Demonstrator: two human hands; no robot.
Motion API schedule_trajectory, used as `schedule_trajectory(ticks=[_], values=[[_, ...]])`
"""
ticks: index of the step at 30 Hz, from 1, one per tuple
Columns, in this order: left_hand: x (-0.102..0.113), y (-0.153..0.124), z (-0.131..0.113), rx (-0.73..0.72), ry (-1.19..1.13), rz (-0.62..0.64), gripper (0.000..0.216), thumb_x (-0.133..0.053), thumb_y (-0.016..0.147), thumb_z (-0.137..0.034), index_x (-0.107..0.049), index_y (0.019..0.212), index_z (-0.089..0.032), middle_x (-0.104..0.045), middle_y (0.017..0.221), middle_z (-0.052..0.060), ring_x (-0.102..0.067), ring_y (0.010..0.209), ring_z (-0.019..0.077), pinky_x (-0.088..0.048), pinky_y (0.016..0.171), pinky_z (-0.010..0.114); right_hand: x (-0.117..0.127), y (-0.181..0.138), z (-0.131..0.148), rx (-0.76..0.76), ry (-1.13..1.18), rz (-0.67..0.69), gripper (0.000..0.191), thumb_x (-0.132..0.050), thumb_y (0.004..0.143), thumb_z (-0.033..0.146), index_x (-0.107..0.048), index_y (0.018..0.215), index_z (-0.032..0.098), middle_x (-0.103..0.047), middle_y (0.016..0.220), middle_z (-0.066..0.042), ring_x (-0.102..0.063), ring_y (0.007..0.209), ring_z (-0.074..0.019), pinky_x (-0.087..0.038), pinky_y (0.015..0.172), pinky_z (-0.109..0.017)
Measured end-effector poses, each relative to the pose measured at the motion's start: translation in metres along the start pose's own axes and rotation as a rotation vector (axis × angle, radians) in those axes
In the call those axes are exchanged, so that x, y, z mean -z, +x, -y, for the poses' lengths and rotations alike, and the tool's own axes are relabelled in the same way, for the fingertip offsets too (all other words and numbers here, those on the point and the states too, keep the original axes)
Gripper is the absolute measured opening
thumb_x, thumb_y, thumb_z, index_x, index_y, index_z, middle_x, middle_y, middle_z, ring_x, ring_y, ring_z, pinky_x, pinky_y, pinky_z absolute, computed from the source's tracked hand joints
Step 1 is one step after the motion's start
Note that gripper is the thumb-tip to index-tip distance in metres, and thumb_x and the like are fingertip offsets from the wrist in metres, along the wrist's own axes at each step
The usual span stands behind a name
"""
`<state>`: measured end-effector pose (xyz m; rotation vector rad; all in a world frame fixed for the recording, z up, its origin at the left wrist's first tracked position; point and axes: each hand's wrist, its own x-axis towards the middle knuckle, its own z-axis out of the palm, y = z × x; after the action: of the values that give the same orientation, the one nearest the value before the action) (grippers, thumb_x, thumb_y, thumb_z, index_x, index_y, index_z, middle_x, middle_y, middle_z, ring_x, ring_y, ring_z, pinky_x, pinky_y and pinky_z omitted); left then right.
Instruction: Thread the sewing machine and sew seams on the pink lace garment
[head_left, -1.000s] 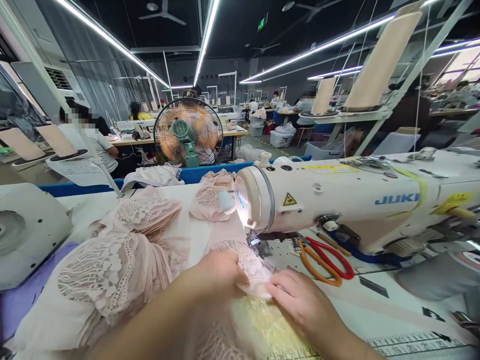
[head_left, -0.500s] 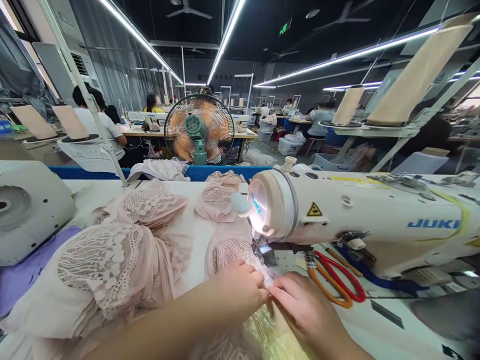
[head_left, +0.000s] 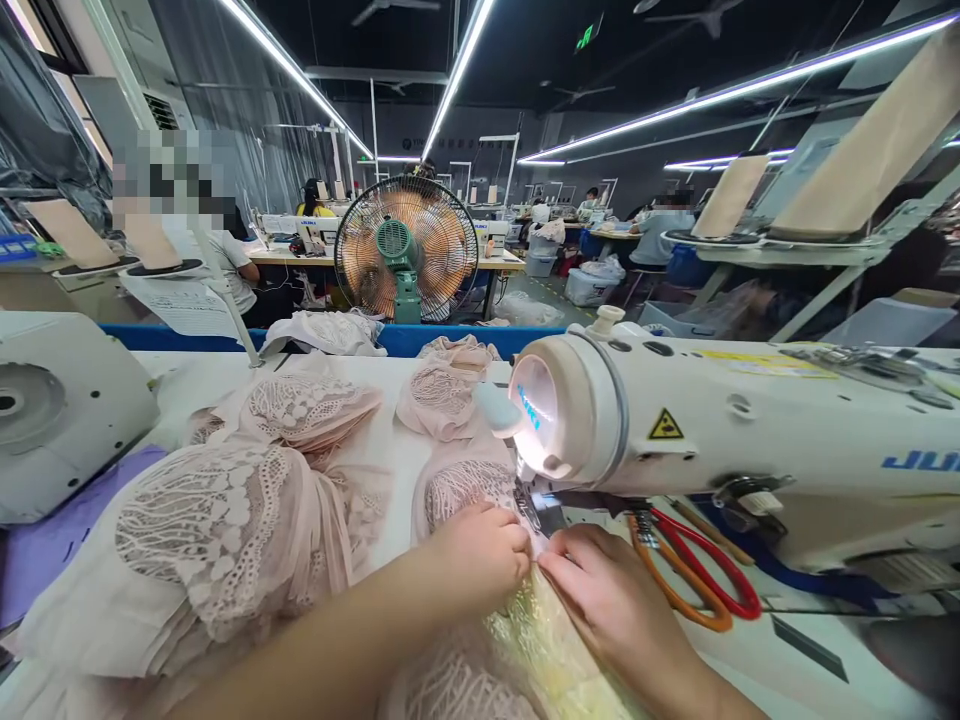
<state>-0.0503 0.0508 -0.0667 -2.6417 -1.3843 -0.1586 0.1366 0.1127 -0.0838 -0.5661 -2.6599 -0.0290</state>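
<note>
A pale pink lace bra piece (head_left: 463, 480) lies under the needle end of the white sewing machine (head_left: 720, 410). Close in front of the presser foot, my left hand (head_left: 480, 555) presses its curled fingers onto the fabric's edge. My right hand (head_left: 600, 580) pinches that edge between thumb and forefinger, just beside the left fingertips. A shiny pale yellow strip of material (head_left: 551, 650) hangs toward me beneath both hands. The exact seam at the fingertips is partly hidden by my hands.
Piled lace bra pieces (head_left: 217, 530) cover the table at left. Orange-and-red-handled scissors (head_left: 705, 575) lie right of my right hand. Another machine (head_left: 60, 410) stands at far left. Thread cones (head_left: 731, 195) and a large fan (head_left: 406, 250) are beyond; several people sit farther back.
The camera view has shifted slightly, so the machine and scissors appear farther right. Both hands keep their hold on the fabric near the presser foot, with little visible movement.
</note>
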Motion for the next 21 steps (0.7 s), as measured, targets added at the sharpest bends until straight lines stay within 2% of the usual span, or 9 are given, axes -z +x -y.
schedule_trajectory(ticks=[4, 7, 14, 21], values=[[0.000, 0.000, 0.003, 0.027, -0.056, 0.016, 0.008, -0.054, 0.085, -0.014, -0.062, 0.086, -0.015, -0.064, 0.091, 0.004, -0.055, 0.089, 0.0181, -0.043, 0.082, 0.031, 0.000, -0.010, -0.007, 0.013, 0.036, 0.030, 0.017, -0.051, 0.085, 0.018, -0.065, 0.095, 0.021, -0.059, 0.089, -0.007, -0.053, 0.085, -0.0240, -0.041, 0.072, -0.034], [0.003, 0.000, 0.004, 0.029, -0.109, 0.031, 0.015, -0.057, 0.083, -0.016, -0.063, 0.097, -0.015, -0.063, 0.094, 0.005, -0.055, 0.091, 0.0195, -0.044, 0.082, 0.033, 0.000, -0.014, -0.011, 0.057, 0.002, 0.011, 0.022, -0.051, 0.088, 0.020, -0.064, 0.105, 0.022, -0.058, 0.093, -0.009, -0.053, 0.089, -0.0249, -0.043, 0.074, -0.036], [0.003, -0.001, 0.004, 0.048, -0.134, 0.036, 0.018, -0.056, 0.085, -0.018, -0.065, 0.100, -0.017, -0.063, 0.096, 0.006, -0.055, 0.094, 0.0209, -0.044, 0.085, 0.033, 0.002, -0.009, -0.002, 0.002, 0.007, -0.088, 0.027, -0.045, 0.088, 0.018, -0.070, 0.098, 0.019, -0.057, 0.089, -0.012, -0.054, 0.086, -0.0267, -0.046, 0.069, -0.039], [0.004, 0.002, 0.008, 0.099, -0.113, 0.036, 0.022, -0.054, 0.084, -0.016, -0.063, 0.103, -0.014, -0.063, 0.102, 0.008, -0.052, 0.102, 0.0230, -0.041, 0.092, 0.037, -0.003, -0.006, -0.001, -0.018, 0.017, -0.089, 0.027, -0.045, 0.086, 0.013, -0.068, 0.100, 0.012, -0.054, 0.088, -0.014, -0.052, 0.083, -0.0272, -0.049, 0.068, -0.042]])
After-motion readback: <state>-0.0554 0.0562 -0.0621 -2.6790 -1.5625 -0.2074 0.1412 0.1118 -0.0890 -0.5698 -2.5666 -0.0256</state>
